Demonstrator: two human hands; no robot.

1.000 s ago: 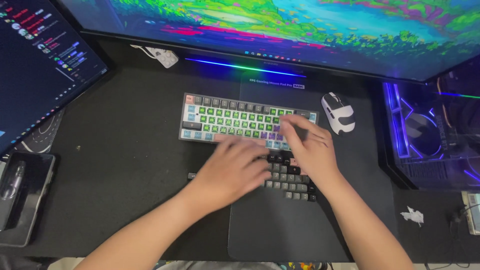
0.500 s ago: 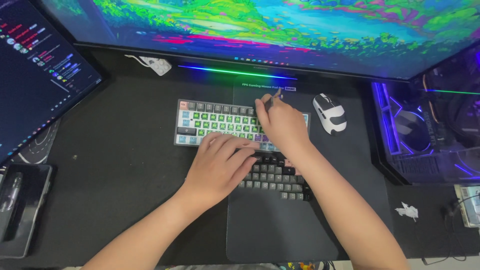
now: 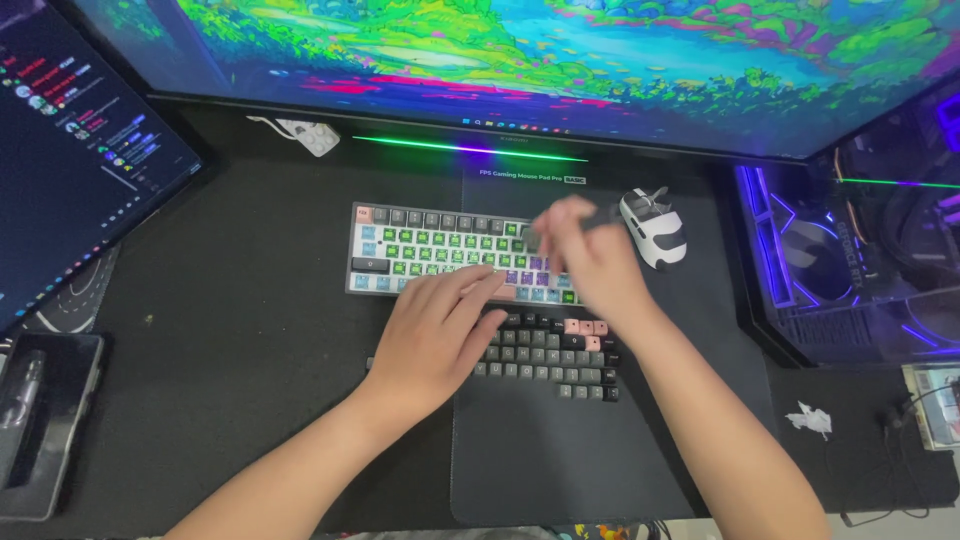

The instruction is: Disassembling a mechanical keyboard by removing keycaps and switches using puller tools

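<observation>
A compact keyboard (image 3: 420, 250) with white, grey and green-lit keys lies on the black desk. In front of it, rows of loose dark grey and pink keycaps (image 3: 555, 360) sit on a dark mouse pad (image 3: 560, 460). My left hand (image 3: 435, 335) rests palm down across the keyboard's front edge and the left end of the keycaps, fingers together. My right hand (image 3: 590, 265) is blurred, raised over the keyboard's right end, with fingers pinched on a small dark tool (image 3: 603, 213). Whether a keycap is in the tool is too blurred to tell.
A white and black mouse (image 3: 655, 230) sits right of the keyboard. A wide monitor (image 3: 560, 60) spans the back, a second screen (image 3: 70, 160) stands left. A dark flat device (image 3: 40, 420) lies front left. A lit computer case (image 3: 860, 270) and crumpled white scrap (image 3: 810, 420) are at right.
My right hand has lifted off the keyboard's right end and moved toward the mouse with the tool. My left hand has stayed over the keyboard's front edge.
</observation>
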